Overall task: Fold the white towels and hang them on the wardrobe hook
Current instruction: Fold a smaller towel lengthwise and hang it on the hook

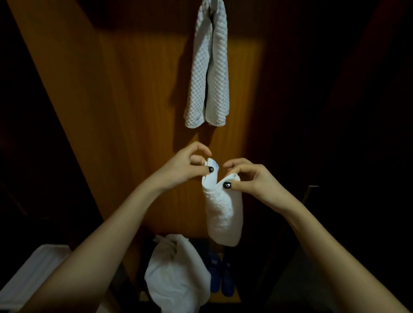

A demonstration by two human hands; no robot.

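I'm looking into a wardrobe, most likely in a bedroom or a hotel room; I cannot tell which. A warm wooden back panel [138,111] fills the middle of my view, with dark sides to the left and right. A quilted white towel [207,73] hangs from a hook [213,2] at the top edge. Low down, a pair of blue slippers [220,277] sits on the wardrobe floor [230,298], just beside a crumpled white towel [176,274]. Folded white linen [33,272] lies at the lower left.
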